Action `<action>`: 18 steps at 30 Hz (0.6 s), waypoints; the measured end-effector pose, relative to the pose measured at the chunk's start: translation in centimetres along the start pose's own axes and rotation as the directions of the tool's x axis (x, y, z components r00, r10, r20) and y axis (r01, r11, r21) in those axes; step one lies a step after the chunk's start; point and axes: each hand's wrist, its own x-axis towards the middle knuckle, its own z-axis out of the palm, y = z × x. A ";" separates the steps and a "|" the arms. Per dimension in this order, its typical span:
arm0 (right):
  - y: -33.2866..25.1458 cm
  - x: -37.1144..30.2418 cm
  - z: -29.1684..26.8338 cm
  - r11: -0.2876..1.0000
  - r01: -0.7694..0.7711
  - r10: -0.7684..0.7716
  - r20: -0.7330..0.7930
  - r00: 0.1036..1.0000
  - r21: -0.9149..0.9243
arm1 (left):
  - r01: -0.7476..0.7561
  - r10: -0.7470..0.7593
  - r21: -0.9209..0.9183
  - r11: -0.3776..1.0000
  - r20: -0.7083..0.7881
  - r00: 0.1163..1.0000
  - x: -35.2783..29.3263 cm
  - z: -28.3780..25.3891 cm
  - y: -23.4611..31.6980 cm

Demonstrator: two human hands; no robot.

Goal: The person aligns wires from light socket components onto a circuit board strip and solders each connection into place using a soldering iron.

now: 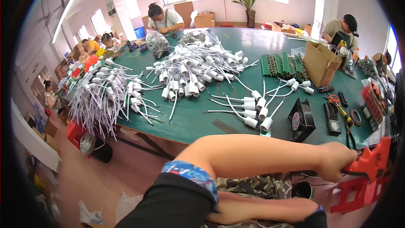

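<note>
My left arm reaches across in front of me to the right, in a black sleeve with a blue patterned cuff. At its end my left hand, slightly blurred, is closed on a red plastic tool with a dark part by the fingers; its exact kind is unclear. Below that arm, my right hand lies low over my lap, its fingers mostly hidden. Camouflage cloth covers my lap. On the green table before me lie several white lamp holders with white wires.
Big piles of wired lamp holders cover the table's middle and left. To the right stand a black fan, green circuit boards, a cardboard box, orange-handled scissors and a tape roll. Other people sit working around. A red stool stands lower right.
</note>
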 end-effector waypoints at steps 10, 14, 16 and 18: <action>0.8 -24.3 -0.2 0.975 0.090 0.102 -0.767 0.633 0.204 | 0.384 -0.407 -0.184 0.905 -0.113 0.906 -13.1 -5.3 -4.4; 4.8 -17.4 -1.5 0.956 0.241 0.162 -0.986 0.048 0.169 | 0.352 -0.363 -0.105 0.930 -0.121 0.924 -13.2 -2.3 -4.9; 6.1 -15.6 -2.5 0.913 0.387 0.120 -0.992 0.045 0.128 | 0.275 -0.287 -0.118 0.954 -0.096 0.953 -13.1 -1.0 -4.9; 5.3 -13.1 -3.9 0.941 0.329 0.085 -0.996 0.003 0.081 | 0.199 -0.201 -0.063 0.978 -0.038 0.979 -13.8 0.2 -5.5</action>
